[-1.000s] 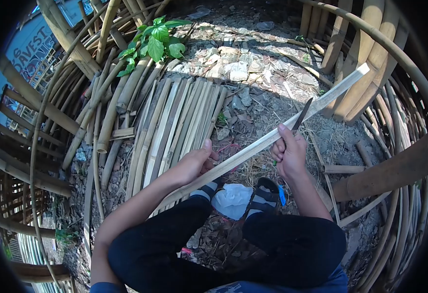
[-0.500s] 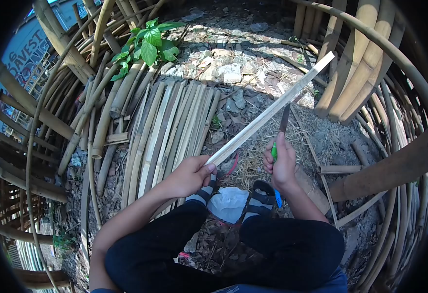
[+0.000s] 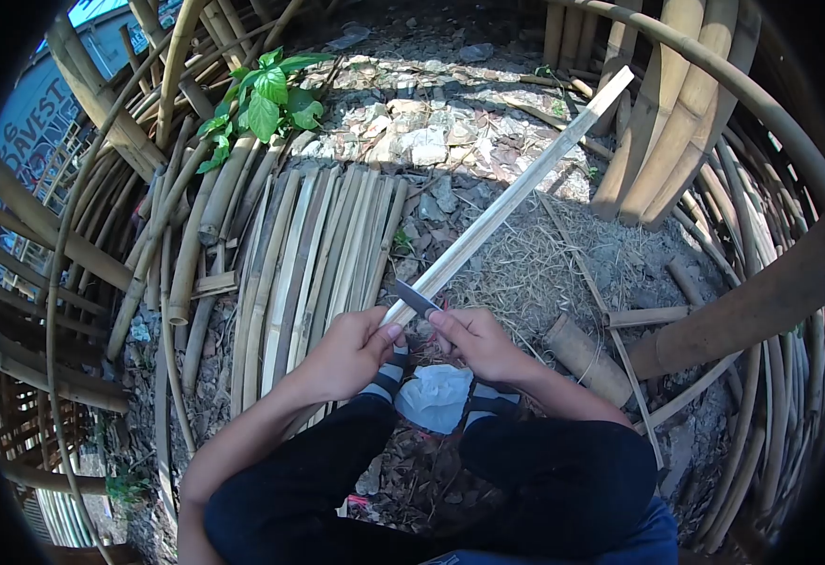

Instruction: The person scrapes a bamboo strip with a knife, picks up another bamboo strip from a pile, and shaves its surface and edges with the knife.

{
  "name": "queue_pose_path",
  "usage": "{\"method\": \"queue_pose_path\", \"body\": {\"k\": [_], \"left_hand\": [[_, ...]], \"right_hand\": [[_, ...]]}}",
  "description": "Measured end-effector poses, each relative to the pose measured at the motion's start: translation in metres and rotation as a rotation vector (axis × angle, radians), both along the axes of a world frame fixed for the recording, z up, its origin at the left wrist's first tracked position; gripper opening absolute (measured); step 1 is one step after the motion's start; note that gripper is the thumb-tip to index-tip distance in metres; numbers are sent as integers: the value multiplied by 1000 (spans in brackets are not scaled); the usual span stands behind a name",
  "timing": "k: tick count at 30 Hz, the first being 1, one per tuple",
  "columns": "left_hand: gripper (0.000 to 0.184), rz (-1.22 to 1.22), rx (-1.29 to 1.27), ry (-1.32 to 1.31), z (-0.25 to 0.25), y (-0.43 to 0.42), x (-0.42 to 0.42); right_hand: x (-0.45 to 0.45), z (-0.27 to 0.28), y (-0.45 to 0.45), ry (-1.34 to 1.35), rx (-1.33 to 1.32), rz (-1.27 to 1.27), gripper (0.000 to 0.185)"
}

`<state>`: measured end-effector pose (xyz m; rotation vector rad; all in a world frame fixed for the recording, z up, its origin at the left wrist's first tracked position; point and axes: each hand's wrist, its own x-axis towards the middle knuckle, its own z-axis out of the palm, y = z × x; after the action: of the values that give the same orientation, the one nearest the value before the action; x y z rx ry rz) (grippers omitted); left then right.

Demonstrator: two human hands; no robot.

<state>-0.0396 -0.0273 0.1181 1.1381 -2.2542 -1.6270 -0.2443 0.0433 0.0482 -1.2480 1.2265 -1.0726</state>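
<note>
Nearest, one white sheet [image 3: 434, 397] lies near five o'clock from the two hands. The left hand [image 3: 348, 353] is curled tight round one pale strip [image 3: 516, 193], which points between one and two o'clock. The right hand [image 3: 474, 341], closed on one knife [image 3: 415, 298], has just brought the blade to the strip; they look touching now. Many strips [image 3: 323, 254], too many to count, lie at ten o'clock; one plant [image 3: 264, 104], eleven.

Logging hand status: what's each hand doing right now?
Left hand: closed, holding the pale strip.
Right hand: closed, holding the knife, blade across the strip.
</note>
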Motion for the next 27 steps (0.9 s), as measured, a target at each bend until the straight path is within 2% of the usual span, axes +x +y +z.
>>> {"method": "queue_pose_path", "body": {"k": [4,8,10,15,16,17,20,22,24,27], "left_hand": [[24,78,-67,0,-5,0,3],[25,62,-20,-11,2,5,-3],[25,63,37,6,3,8,-4],[25,28,-5,-60,10,6,0],[25,28,-1,-63,11,6,1],[25,48,51,-80,12,6,1],[26,79,151,-67,6,5,1],[26,90,194,-45,6,1,2],[26,91,504,73,7,-3,3],[25,100,553,60,7,-4,5]], "right_hand": [[-22,5,-7,-124,6,-178,54],[-2,9,1,-45,51,15,55],[5,15,4,-29,88,205,54],[-9,4,-3,-28,50,132,53],[-15,7,-5,-40,48,26,53],[-20,9,-6,-51,46,-82,53],[-32,9,-8,-124,103,-116,53],[-19,15,0,-102,108,-41,53],[-3,12,8,-64,165,216,53],[2,9,8,46,54,202,55]]}}
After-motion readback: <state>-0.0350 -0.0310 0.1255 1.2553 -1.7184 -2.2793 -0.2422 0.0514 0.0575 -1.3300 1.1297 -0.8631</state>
